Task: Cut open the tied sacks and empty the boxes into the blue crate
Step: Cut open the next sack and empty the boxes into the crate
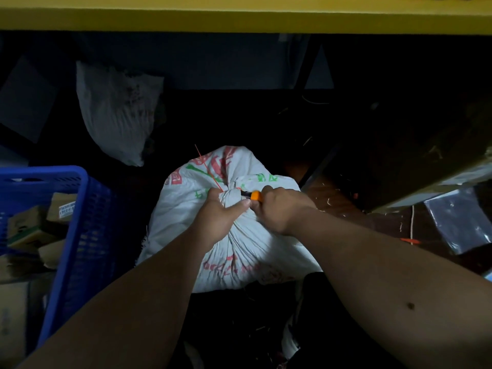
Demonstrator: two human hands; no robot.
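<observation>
the white sack (239,235) with red and green print sits in the middle of the frame on the dark floor, its neck bunched and tied with red string (210,171), so this one is not yet open. the left hand (221,211) is clamped around the gathered neck just below the knot, and the right hand (279,209) is closed around an orange-handled cutter (254,195) whose dark tip reaches the knot from the right. the cutter's long axis runs nearly level across the frame, tip pointing left toward the tie, handle end hidden in the fist. the sack's neck points up toward the camera and slightly away, with the body spreading out below it. at the left edge of the frame the blue crate (72,235) already holds several small cardboard boxes (34,225), so it looks as if some emptying is done. another white sack (117,113) lies at the upper left in the shadow; whether it is full or spent cannot be told. what is left, by my reading: sever the string, open the neck and tip the boxes into the crate.
</observation>
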